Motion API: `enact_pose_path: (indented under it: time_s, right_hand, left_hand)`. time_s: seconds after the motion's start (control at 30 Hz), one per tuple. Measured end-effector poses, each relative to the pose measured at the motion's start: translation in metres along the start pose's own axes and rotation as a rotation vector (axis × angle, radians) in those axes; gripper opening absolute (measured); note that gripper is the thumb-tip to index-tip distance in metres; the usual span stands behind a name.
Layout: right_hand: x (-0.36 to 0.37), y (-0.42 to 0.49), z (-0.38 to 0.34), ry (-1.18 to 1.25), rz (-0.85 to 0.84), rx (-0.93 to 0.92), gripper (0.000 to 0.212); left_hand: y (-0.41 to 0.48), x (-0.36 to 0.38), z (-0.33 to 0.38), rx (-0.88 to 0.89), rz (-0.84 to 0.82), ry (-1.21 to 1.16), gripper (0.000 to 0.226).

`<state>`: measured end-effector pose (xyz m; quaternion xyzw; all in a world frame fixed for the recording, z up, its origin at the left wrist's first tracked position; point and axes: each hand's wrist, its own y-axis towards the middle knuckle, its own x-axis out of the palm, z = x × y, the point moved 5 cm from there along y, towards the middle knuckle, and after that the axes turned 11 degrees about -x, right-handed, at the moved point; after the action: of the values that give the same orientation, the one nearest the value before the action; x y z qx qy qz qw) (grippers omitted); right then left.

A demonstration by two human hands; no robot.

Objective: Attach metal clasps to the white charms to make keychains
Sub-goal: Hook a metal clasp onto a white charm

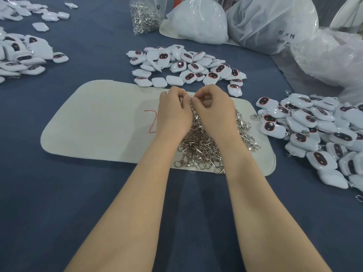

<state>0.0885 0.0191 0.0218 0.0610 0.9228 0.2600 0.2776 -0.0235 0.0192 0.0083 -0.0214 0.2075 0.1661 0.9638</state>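
Both hands meet over a heap of metal clasps point(202, 148) on a pale felt mat point(94, 122). My left hand point(173, 112) curls its fingers round a white charm whose edge barely shows at its fingertips. My right hand point(213, 108) pinches a small metal clasp point(191, 98) against it, with a chain hanging down into the heap. A pile of loose white charms point(186, 65) with dark, red-rimmed faces lies just beyond the mat. Another pile of charms with clasps on them point(318, 132) lies at the right.
More white charms point(23, 54) are heaped at the far left on the blue cloth table point(59, 193). A clear bag of clasps point(145, 14) stands at the back, beside several large white plastic bags point(275, 22) along the back right.
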Motion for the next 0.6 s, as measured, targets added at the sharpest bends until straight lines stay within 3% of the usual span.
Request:
enact_pose_path:
  time_s: [0.6]
  right_hand:
    - [0.0016, 0.0007, 0.0052, 0.029, -0.022, 0.056, 0.008]
  left_hand:
    - [-0.0024, -0.0029, -0.0003, 0.043, 0.016, 0.051, 0.003]
